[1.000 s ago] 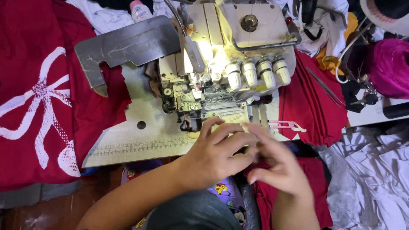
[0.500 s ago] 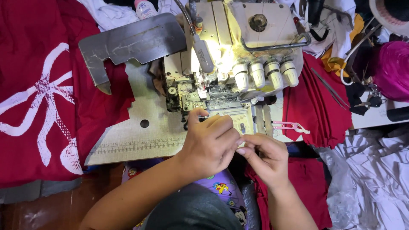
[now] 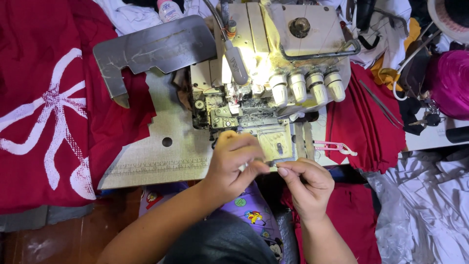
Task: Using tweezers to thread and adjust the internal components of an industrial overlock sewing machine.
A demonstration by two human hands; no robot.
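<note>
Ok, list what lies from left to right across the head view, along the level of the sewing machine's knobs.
Red cloth with a white bow print → grey metal plate → sewing machine with its row of white knobs → stack of folded red fabric → magenta thread cone.

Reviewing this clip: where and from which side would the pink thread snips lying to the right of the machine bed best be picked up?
Probably by the middle of the pink snips, from above. They lie flat along the machine bed, so both long edges are open to a thumb-and-finger pinch. The right hand is nearest.
</note>
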